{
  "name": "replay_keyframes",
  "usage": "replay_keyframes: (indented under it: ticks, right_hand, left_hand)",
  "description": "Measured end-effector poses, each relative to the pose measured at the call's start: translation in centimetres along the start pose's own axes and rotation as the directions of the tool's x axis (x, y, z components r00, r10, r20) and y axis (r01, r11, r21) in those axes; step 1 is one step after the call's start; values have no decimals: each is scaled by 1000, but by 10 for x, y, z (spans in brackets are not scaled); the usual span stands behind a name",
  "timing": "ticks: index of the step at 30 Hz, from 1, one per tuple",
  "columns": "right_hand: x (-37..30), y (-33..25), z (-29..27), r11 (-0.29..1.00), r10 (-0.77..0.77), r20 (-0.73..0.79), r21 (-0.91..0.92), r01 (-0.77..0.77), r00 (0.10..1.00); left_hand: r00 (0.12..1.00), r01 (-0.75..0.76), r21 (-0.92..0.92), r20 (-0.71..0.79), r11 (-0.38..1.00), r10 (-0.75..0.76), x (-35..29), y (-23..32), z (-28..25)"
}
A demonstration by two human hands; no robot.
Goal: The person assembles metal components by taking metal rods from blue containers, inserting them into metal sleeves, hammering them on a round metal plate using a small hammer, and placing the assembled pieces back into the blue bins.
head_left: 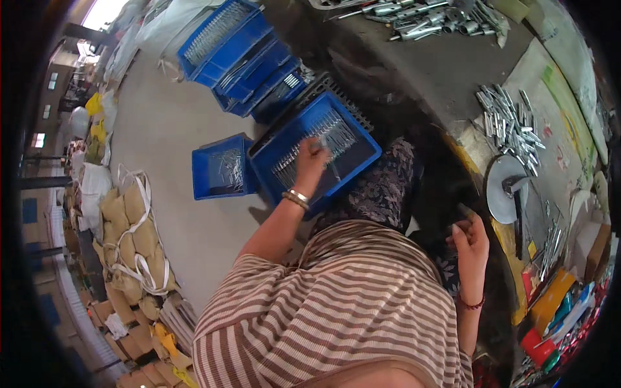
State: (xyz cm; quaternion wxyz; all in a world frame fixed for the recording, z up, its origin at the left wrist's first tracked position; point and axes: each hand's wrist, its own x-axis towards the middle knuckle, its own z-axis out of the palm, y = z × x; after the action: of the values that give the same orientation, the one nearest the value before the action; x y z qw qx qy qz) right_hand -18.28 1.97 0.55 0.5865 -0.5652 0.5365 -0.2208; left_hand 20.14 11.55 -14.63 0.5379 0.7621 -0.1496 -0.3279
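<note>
My left hand [311, 163], with bangles at the wrist, is over a large blue bin [359, 161] that holds rows of thin shiny metal rods [337, 133]. Its fingers are curled together among the rods, and whatever they grip is too small to make out. By the edge of the workbench, my right hand [472, 244] is raised with fingers loosely bent and apart, nothing visible in it. Left of the large bin, a smaller blue bin [202, 173] contains loose thin metal pieces [229, 167].
Blue bins [223, 64] of metal parts are stacked beyond the large bin. On the bench to the right lie a pile of metal sockets [511, 123], a round metal disc [503, 194] with a dark handle, and more metal tools [420, 18]. Tan sacks [132, 226] stand at left.
</note>
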Motion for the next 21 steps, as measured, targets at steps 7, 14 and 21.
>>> replay_keyframes:
  ticks: [7, 14, 21]
  right_hand:
    - [10, 18, 6, 998, 9, 81, -61, -4, 997]
    - [10, 9, 6, 997, -8, 110, -79, 17, 994]
    - [2, 13, 5, 990, -46, 81, -131, 56, 996]
  left_hand:
    - [942, 211, 326, -320, 921, -102, 52, -96, -85]
    - [942, 94, 561, -316, 823, 108, 84, -130, -104]
    - [916, 64, 529, -368, 846, 161, 81, -136, -125]
